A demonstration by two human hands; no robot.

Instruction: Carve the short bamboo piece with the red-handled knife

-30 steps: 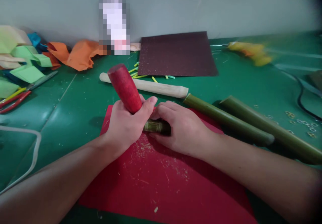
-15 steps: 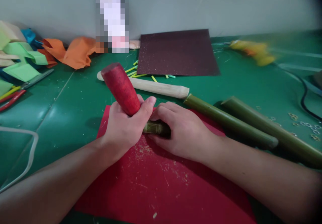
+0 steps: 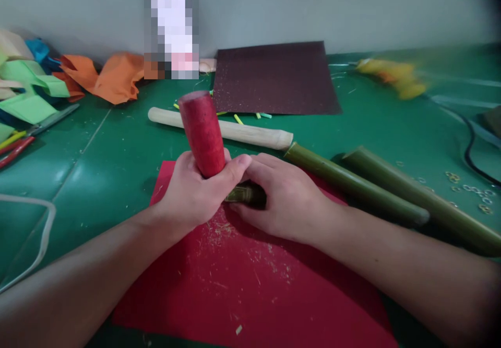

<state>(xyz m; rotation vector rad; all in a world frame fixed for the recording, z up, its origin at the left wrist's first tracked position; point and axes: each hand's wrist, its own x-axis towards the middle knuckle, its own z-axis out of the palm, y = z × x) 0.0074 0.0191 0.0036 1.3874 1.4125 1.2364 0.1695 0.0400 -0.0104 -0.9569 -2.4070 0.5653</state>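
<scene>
My left hand is closed around a thick red wooden tool handle, which rises above the fist and leans slightly left. The tool's working end is hidden by the fingers. My right hand wraps around a short dark green bamboo piece, with lines scratched on its surface. Both hands meet over the bamboo, the left thumb close against the right fingers. Beneath them lies a red sheet sprinkled with fine pale shavings.
Behind the hands lie a pale peeled stick, two green bamboo lengths and a dark brown sheet. A yellow hot-glue gun and small rings are to the right. Red-handled scissors and coloured papers sit left.
The red handle has swung to the right and stands more upright, as my left hand turns. My right hand still grips the bamboo; the view has shifted slightly.
</scene>
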